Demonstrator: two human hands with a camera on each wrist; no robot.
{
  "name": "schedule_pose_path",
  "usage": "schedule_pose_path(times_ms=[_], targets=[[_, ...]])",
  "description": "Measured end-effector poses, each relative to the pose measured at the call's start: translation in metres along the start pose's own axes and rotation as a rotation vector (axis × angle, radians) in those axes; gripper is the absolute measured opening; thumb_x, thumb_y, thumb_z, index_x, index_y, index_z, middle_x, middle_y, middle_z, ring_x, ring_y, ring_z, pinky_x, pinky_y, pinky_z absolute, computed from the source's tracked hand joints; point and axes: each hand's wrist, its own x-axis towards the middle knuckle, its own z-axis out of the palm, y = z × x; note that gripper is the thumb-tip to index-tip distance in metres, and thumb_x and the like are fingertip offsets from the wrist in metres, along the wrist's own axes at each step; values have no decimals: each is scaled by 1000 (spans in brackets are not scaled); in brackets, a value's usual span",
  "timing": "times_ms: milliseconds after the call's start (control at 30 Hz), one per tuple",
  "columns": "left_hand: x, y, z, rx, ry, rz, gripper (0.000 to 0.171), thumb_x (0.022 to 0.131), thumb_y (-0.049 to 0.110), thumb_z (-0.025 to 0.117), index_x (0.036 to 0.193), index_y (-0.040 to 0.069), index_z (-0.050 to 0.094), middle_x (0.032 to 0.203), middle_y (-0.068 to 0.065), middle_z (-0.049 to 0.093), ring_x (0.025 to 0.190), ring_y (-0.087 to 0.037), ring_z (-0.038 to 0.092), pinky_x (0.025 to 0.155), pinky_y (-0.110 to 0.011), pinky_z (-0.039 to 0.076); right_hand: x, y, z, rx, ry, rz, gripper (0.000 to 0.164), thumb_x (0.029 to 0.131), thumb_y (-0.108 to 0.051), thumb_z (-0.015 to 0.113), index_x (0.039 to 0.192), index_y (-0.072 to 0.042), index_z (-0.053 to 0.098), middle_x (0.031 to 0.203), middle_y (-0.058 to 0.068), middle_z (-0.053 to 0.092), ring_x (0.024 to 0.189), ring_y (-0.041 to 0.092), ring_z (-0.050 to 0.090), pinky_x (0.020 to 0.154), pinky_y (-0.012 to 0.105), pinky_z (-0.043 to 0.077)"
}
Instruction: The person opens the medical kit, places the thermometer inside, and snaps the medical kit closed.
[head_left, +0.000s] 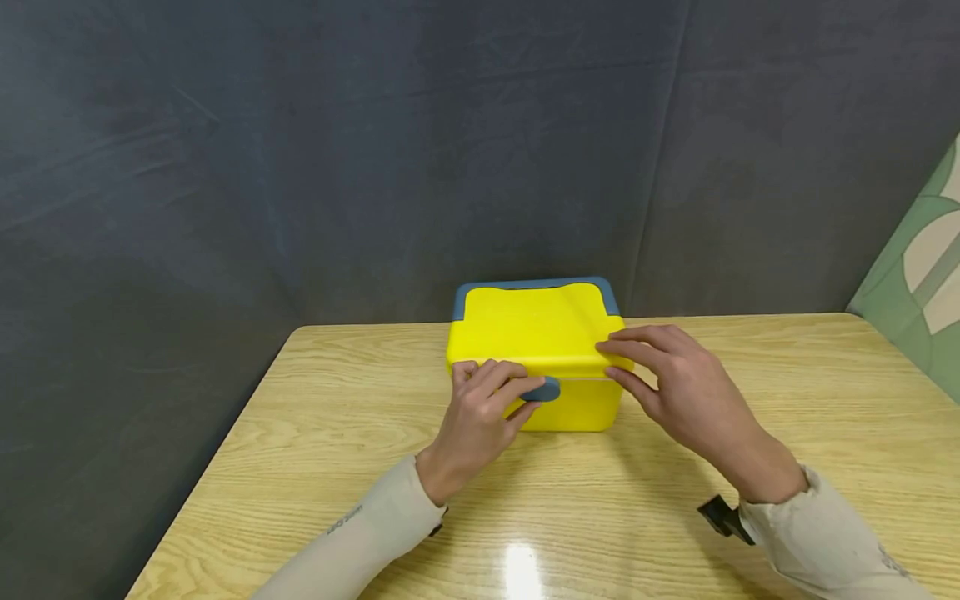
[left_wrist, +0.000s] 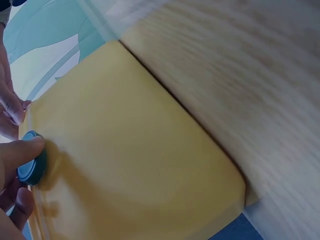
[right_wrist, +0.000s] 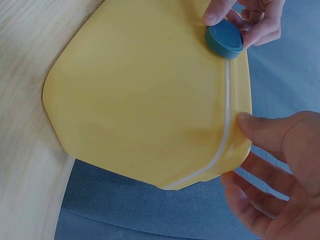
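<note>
A yellow storage box [head_left: 577, 410] stands on the table, its lid [head_left: 532, 329] down and a blue-grey handle [head_left: 611, 296] lying along the back of it. My left hand [head_left: 477, 417] is at the front, with thumb and fingers pinching the round blue latch [right_wrist: 224, 39]. At the lid's front right corner, my right hand [head_left: 693, 392] holds the edge, thumb [right_wrist: 260, 131] on the front rim and fingers over the top and side. A pale seam line runs below the lid in the right wrist view. The box's inside is hidden.
The light wooden table [head_left: 337, 417] extends on both sides of the box and in front of it. Behind the box hangs a dark grey cloth [head_left: 450, 167]. A green and cream patterned surface [head_left: 922, 292] is at the right edge.
</note>
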Motion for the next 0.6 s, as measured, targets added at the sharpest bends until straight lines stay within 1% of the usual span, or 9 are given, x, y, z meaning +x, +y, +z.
schedule_pose_path(times_ms=[167,400,500,600], targets=[[-1,-2,3,7,28,33,35,69,20,92,100,13,78,96,2,70,88,-11,68,78,-27,40,0,-1,0,2,-2,-3,42,72,-10,88,111,-8,75,113,10,71,101,30,66,86,49,57],[-3,-5,7,48,87,104,37,67,19,93,101,12,78,94,2,70,86,-11,67,76,-26,43,-1,-1,0,0,-3,-5,41,72,-10,88,111,-9,75,113,10,71,101,30,66,86,48,57],[-3,-5,7,62,93,110,36,69,20,93,100,13,78,94,1,70,86,-11,67,76,-26,43,-1,-1,0,0,-1,-3,41,73,-10,87,111,-9,75,114,10,71,101,29,66,86,48,57],[-3,-4,6,36,82,81,35,69,19,92,101,12,78,96,0,70,87,-13,66,75,-26,42,-1,-1,0,0,-1,-2,42,72,-10,88,112,-9,75,113,10,71,101,29,66,86,48,57]])
